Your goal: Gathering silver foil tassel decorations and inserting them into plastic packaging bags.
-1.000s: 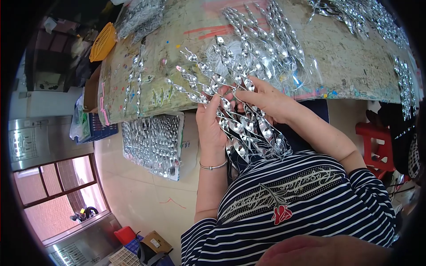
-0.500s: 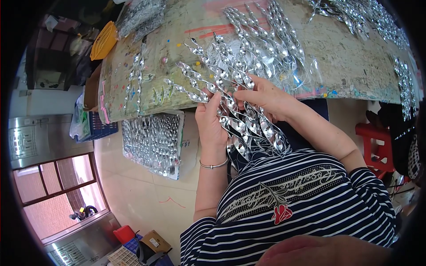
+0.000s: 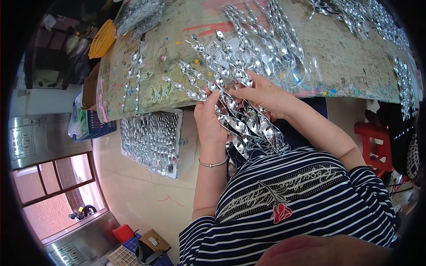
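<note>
A bunch of shiny silver twisted strips (image 3: 230,122) fans out between my hands at the table's near edge, with thin threads trailing at its lower end against my striped shirt. My left hand (image 3: 209,119), a bracelet on its wrist, grips the bunch from the left, thumb pointing up. From the right, my right hand (image 3: 262,95) closes on the same strips, thumb and forefinger near the middle of the bunch. Parts of the fingers are hidden behind the strips. Just beyond, more silver twisted strips (image 3: 279,37) lie on the table over clear plastic and pale threads.
The worn, stained table (image 3: 350,66) curves ahead. Two silver strips (image 3: 138,71) and a yellow basket (image 3: 102,39) are at its left. Below hangs or leans a plastic-wrapped pack of silver strips (image 3: 151,142). A red stool (image 3: 375,146) stands right. More silver strips (image 3: 404,84) drape over the right edge.
My right thumb and fingers have shifted slightly left along the strips. The whole view has moved a little; both hands keep their hold.
</note>
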A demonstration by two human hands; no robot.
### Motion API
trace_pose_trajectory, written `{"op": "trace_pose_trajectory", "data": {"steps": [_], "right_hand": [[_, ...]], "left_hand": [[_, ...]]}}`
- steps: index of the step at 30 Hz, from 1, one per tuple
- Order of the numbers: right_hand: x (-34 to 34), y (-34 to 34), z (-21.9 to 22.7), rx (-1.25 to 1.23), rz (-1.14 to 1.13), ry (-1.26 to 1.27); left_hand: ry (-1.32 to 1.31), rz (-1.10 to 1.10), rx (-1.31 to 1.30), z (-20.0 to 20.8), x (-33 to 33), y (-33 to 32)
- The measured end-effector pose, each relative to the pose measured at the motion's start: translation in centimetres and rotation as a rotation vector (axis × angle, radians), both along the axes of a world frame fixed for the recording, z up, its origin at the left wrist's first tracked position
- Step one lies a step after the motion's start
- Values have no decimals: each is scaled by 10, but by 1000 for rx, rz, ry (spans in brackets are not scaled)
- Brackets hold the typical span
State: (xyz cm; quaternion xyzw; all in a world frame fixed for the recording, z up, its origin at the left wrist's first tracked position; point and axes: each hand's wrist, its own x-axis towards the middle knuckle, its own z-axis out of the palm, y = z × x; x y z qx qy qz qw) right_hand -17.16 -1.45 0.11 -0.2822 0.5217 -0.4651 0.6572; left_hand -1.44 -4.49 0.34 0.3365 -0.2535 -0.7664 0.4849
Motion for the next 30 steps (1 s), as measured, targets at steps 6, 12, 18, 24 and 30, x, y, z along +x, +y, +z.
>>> {"op": "trace_pose_trajectory", "data": {"steps": [6, 12, 18, 24, 30], "right_hand": [[3, 0, 2, -24, 39, 87], [4, -5, 1, 43, 40, 132], [0, -3, 10, 65, 77, 153], [-1, 1, 10, 18, 32, 9], [-3, 0, -1, -36, 41, -36]], "left_hand": [[-5, 61, 28, -2, -2, -1], [-25, 62, 43, -2, -1, -1], [-48, 7, 16, 5, 5, 1], [24, -3, 50, -4, 5, -2], [84, -7, 68, 6, 2, 3]]}}
